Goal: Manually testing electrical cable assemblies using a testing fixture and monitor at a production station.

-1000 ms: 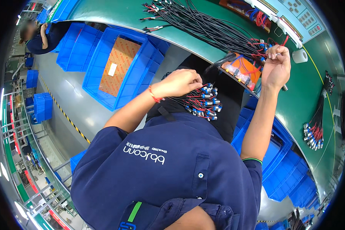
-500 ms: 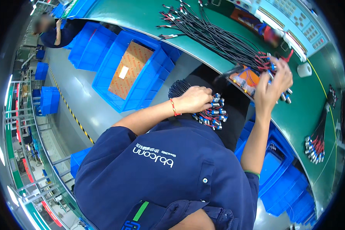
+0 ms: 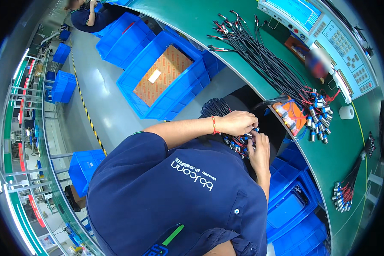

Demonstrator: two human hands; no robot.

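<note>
Across my lap lies a bundle of black cables (image 3: 216, 107), with red wires and silver, blue-ringed connectors (image 3: 238, 145) at its near end. My left hand (image 3: 240, 122), a red band at its wrist, rests over that end with its fingers curled in. Against it from the right comes my right hand (image 3: 260, 150), thumb and fingers pinched. Between the two sets of fingertips shows a cable connector (image 3: 254, 130), partly covered by them. On the green bench, a larger bundle of black cables (image 3: 264, 55) ends in a heap of similar connectors (image 3: 320, 117).
An orange tray (image 3: 295, 112) of small parts sits at the bench edge. Beyond stand a test instrument (image 3: 337, 47) and a white roll (image 3: 346, 112). Another cable bundle (image 3: 350, 183) lies at right. Blue bins (image 3: 132, 91) flank me; a person (image 3: 89, 17) sits far left.
My right hand has left the connectors on the bench and come down to my left hand over my lap. The whole view has shifted slightly.
</note>
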